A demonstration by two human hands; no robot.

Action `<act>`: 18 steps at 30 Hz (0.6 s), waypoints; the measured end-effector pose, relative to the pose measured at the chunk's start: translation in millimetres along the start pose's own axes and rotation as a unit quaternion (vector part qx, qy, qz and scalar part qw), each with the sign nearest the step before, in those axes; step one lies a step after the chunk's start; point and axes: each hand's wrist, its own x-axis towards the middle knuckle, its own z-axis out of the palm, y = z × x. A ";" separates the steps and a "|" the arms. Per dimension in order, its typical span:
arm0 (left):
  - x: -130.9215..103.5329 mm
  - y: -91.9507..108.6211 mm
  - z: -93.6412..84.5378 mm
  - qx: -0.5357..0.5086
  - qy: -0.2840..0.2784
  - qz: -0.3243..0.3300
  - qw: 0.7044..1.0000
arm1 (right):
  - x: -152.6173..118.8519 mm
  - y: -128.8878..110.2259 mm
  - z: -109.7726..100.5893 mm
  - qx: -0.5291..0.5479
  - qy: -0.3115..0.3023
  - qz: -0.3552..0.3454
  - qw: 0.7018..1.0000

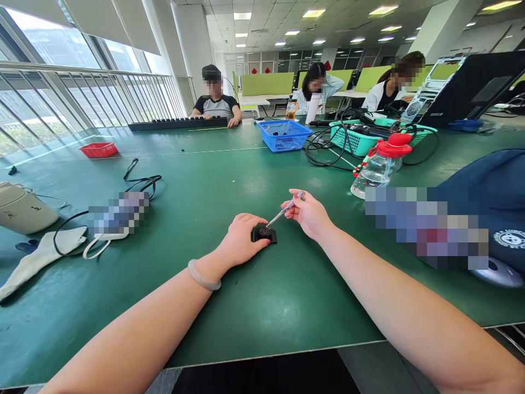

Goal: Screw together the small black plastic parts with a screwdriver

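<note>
on the green tabletop (197, 312), near the middle of the head view, a small black rectangular part (264, 232) lies partly hidden by the left hand (241, 239). that hand is closed around the part's left end, thumb along the near side, fingers along the far side. the right hand (308, 214) pinches a slim pointed tool (283, 211), its tip at the part's top face; whether it touches, and whether it is a screwdriver, is hard to tell. the part's surface detail is too small to read. both forearms run out of the frame. beyond, a blue plastic basket (287, 144) holds dark pieces too small to make out. blurred patches cover something beside the dark blue fabric item (484, 178), which the right edge cuts off.
</note>
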 end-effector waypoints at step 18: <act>0.9 0.4 0.1 0.005 -0.003 0.000 1.000 | 1.6 4.0 1.1 0.011 0.010 0.018 1.000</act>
